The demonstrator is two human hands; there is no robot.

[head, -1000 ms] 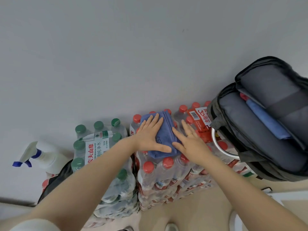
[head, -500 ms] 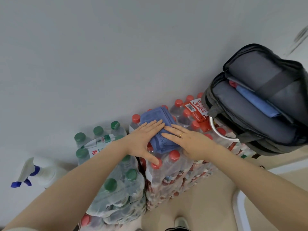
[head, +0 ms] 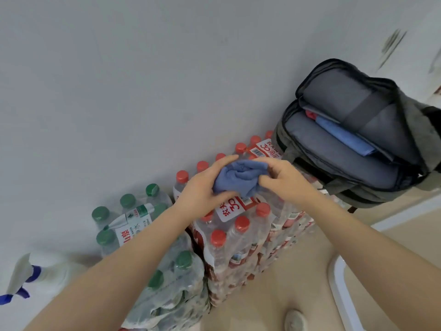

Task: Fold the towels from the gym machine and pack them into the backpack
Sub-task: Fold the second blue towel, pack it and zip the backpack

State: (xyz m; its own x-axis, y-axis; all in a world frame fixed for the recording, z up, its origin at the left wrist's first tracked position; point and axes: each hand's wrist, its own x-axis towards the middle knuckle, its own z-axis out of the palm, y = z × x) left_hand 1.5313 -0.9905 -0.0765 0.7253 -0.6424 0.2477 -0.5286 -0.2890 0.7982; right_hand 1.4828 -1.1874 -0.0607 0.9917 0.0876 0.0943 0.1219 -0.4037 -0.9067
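Observation:
A folded blue towel [head: 241,179] is held just above the stacked packs of red-capped water bottles [head: 241,237]. My left hand [head: 205,189] grips its left side and my right hand [head: 284,180] grips its right side. The open grey backpack [head: 343,161] sits at the right on the bottle packs. Inside its main compartment lie another blue towel [head: 343,137] and a bit of a red item [head: 310,114].
Packs of green-capped water bottles [head: 143,225] stand at the left of the red-capped stack. A white spray bottle with a blue trigger [head: 31,275] is at the far left. A grey wall rises behind everything. Beige floor lies below, with a white rim [head: 338,283] at the right.
Both hands, which pressed flat on the towel lying on the bottles, have closed around it and lifted it off the pack. The view has shifted a little.

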